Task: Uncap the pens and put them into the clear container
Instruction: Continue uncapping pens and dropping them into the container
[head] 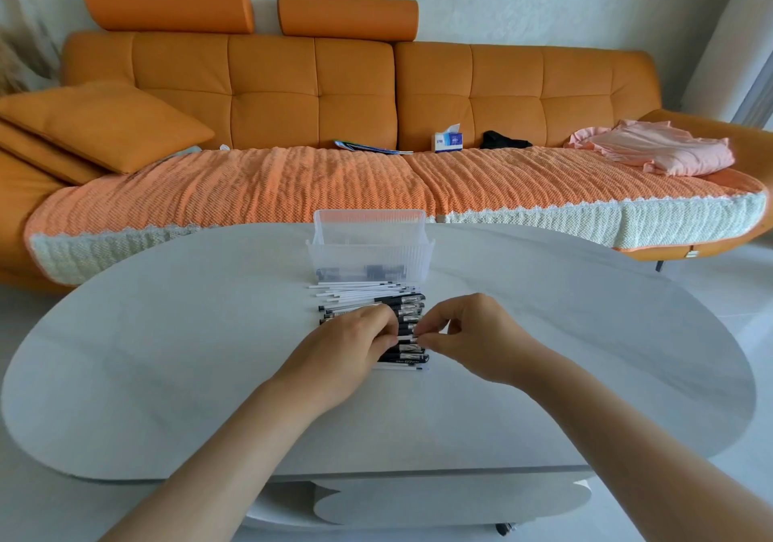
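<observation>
A row of black-capped pens point(408, 305) lies side by side on the white table point(167, 353), with several thin white pens point(355, 288) beyond them. My left hand point(347, 345) grips the barrel of one pen point(406, 338) in the row. My right hand point(464, 332) pinches the cap end of that same pen with thumb and forefinger. The clear container point(370, 249) stands just behind the pens, with a few dark pieces on its bottom. Much of the row is hidden under my left hand.
An orange sofa point(293, 94) with a knitted cover runs behind the table. On it lie a tissue box point(448, 139), a pink garment point(652, 148) and cushions point(96, 123). The table's front edge is close to me.
</observation>
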`<action>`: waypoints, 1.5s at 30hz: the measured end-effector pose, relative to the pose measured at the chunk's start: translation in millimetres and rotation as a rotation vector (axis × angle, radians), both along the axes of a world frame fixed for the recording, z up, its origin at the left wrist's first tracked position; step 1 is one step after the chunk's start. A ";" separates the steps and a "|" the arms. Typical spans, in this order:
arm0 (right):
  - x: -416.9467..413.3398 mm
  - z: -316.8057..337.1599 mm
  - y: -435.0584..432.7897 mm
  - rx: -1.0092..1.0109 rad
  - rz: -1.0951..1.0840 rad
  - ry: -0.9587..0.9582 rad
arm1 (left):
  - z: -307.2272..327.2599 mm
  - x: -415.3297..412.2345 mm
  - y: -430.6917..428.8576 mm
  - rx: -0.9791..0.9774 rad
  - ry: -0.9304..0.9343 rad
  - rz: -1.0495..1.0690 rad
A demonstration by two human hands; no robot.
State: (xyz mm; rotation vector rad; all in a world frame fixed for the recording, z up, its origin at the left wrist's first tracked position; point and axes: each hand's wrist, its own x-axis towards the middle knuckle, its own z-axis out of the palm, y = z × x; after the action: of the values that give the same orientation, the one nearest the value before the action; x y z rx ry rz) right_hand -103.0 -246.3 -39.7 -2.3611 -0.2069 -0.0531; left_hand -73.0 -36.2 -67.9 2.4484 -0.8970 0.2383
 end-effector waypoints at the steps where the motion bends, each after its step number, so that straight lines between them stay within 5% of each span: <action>1: 0.6 -1.6 0.1 0.001 -0.001 -0.004 | -0.2 0.4 0.2 -0.009 0.006 -0.003; 24: 6.5 -0.9 -6.2 -0.024 0.050 0.024 | -9.3 -2.6 0.6 -0.030 -0.074 -0.112; 33: 10.5 -3.7 -8.8 -0.317 0.104 0.047 | -17.4 -5.0 6.1 0.072 -0.157 -0.124; 45: 14.6 -11.7 -0.7 -0.426 0.088 -0.001 | -21.8 3.4 10.0 0.117 -0.199 -0.041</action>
State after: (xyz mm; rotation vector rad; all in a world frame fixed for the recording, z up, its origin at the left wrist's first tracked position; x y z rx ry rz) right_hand -88.4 -247.1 -51.5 -2.7718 -0.3507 0.0367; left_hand -69.5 -26.2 -89.7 2.5435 -1.0722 0.4327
